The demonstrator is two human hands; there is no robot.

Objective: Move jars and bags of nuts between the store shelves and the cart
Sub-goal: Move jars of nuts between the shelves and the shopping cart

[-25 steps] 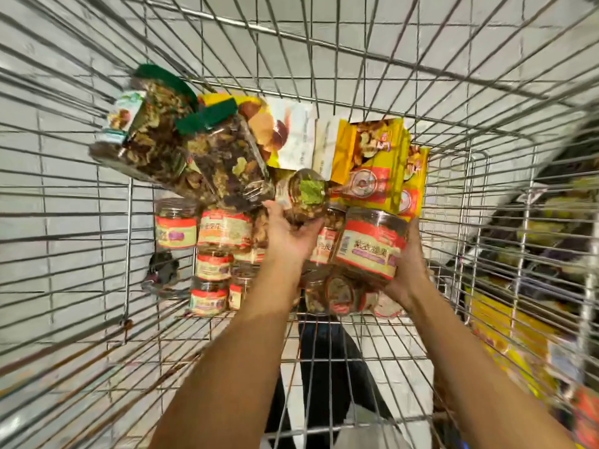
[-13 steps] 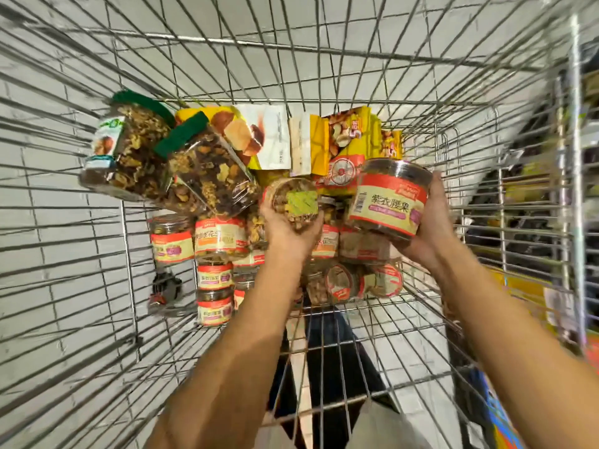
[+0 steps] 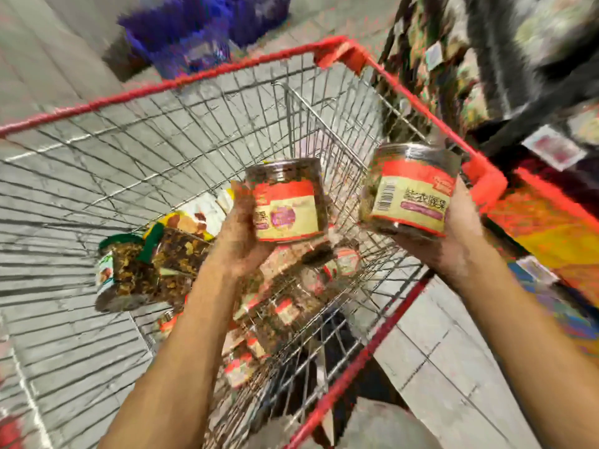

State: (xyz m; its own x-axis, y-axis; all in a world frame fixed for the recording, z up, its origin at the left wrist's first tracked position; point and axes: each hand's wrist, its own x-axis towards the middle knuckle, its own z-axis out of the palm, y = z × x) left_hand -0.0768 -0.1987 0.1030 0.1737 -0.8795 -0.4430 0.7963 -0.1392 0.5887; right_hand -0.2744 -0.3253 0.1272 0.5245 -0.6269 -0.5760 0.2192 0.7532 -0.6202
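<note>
A: Head view, hands?

B: Left hand (image 3: 241, 236) is curled round one red-labelled jar (image 3: 285, 199); right hand (image 3: 453, 234) is wrapped round a second jar (image 3: 410, 189). Both jars are held roughly upright above the cart (image 3: 340, 47).

A: Relation to the shelves (image 3: 534, 102)?

B: Shelves are seen at right, beyond the cart rim; the right-hand jar is judged nearer.
</note>
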